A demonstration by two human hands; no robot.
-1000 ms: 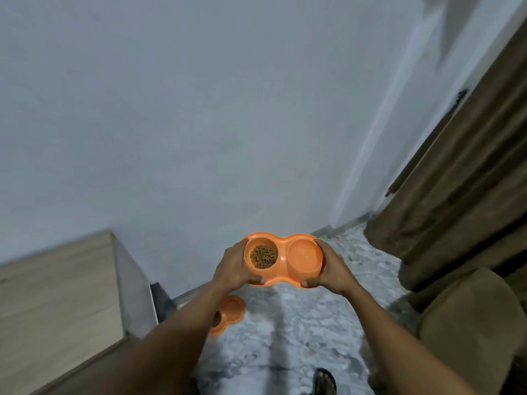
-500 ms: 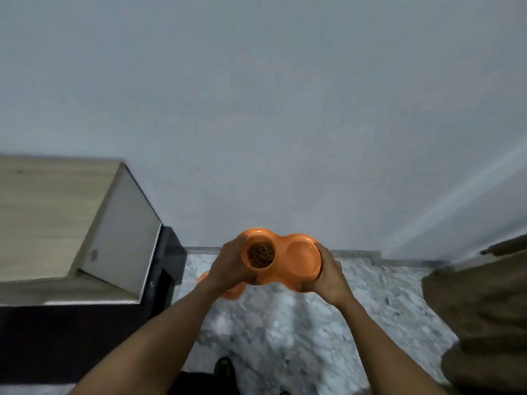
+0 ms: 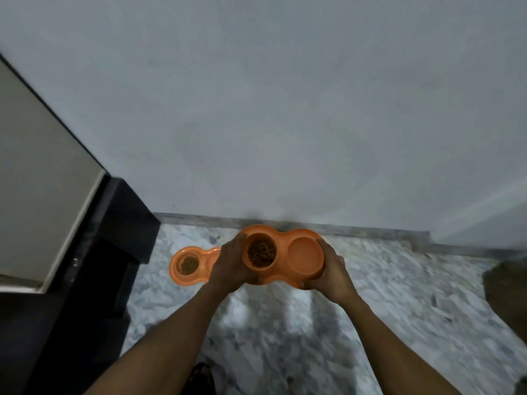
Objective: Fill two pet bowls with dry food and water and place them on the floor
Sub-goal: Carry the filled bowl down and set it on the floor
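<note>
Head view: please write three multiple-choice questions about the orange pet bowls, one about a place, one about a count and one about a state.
1. Where does the other double bowl lie?
A. On the marble floor
B. On a chair
C. On a shelf

2. How many orange double bowls show?
A. One
B. Two
C. Three

3. What is in the left compartment of the held double bowl?
A. Nothing
B. Brown kibble
C. A spoon

Answers:
1 A: it sits on the floor, partly behind the left hand.
2 B: one is on the floor, and one is gripped by the left hand and the right hand.
3 B: brown pellets fill that compartment.
</note>
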